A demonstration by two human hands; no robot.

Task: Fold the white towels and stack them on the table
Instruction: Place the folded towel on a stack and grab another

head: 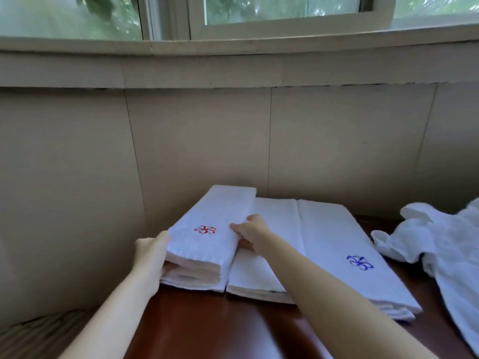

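Both forearms reach over the table (pixel 197 330); left grip (pixel 151 251) and right grip (pixel 250 230) each clasp a side of the red-marked folded towel (pixel 207 244), at the table's left. Best lower it level, edges aligned with the layers beneath.

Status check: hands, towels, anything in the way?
Left hand and right hand both grip folded white towel with red emblem. Folded white towel with blue emblem lies beside it. Crumpled white towels lie unfolded, far right; nothing blocking.
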